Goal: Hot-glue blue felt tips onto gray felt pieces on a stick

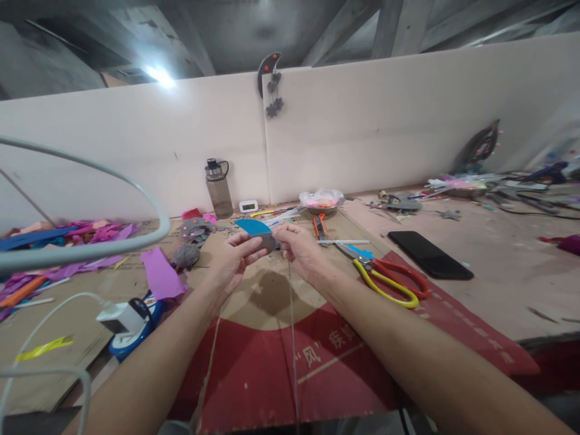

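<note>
Above the cardboard, my left hand is closed on a flat blue piece with a curved edge. A grey piece lies against its lower side; whether the two are joined I cannot tell. My right hand meets the right end of these pieces with thumb and finger pinched together. What exactly sits in that pinch is hidden. Right of my hands lie scissors with one yellow and one red handle, beside a blue scrap. Orange-handled pliers lie behind them.
A black phone lies at right. Purple scraps, a grey yarn ball and a white charger plug are at left. A bottle and a bowl stand along the back wall. A white tubular arm crosses the left side.
</note>
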Action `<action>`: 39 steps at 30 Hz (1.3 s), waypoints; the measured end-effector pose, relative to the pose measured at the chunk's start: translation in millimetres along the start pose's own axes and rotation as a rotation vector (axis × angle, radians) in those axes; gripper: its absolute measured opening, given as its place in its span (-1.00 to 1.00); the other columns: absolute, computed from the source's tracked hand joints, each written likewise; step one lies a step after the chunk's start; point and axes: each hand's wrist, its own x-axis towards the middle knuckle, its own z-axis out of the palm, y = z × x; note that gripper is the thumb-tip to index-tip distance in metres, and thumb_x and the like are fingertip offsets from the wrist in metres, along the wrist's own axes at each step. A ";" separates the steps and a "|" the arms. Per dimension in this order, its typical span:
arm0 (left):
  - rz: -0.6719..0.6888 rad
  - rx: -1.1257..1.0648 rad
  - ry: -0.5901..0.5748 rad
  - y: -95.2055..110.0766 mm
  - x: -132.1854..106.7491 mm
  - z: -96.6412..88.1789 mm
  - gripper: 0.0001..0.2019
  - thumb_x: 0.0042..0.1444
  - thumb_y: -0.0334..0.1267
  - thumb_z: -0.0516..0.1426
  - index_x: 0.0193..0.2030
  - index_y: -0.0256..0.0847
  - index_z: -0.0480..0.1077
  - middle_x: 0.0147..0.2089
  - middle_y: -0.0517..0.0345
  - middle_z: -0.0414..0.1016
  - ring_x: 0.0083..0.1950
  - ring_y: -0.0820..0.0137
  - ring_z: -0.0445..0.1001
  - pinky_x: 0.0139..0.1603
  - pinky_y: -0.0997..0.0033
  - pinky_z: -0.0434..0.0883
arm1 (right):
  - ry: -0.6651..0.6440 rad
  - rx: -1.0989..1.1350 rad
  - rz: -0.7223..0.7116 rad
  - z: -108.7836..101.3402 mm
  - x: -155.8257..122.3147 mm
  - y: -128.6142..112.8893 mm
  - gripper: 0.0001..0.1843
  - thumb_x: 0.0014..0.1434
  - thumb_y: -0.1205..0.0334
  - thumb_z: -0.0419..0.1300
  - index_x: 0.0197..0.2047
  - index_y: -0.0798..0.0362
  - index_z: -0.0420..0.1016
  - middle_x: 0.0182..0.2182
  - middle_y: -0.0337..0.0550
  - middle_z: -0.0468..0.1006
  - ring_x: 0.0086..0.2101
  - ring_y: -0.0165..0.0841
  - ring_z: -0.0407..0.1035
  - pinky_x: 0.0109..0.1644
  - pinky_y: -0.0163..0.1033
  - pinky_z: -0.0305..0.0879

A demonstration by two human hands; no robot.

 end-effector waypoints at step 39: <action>-0.102 -0.137 -0.002 -7.2 7.9 -6.0 -0.95 -0.02 -0.40 0.19 -0.40 -0.35 0.42 -0.45 0.16 0.47 -0.49 0.59 0.43 -0.42 0.62 0.49 | -0.148 0.189 0.078 2.0 -0.8 5.1 -0.75 -0.20 0.25 0.27 -0.56 0.09 0.23 -0.69 -0.47 -0.03 -0.65 -0.61 -0.26 -0.62 -0.39 -0.36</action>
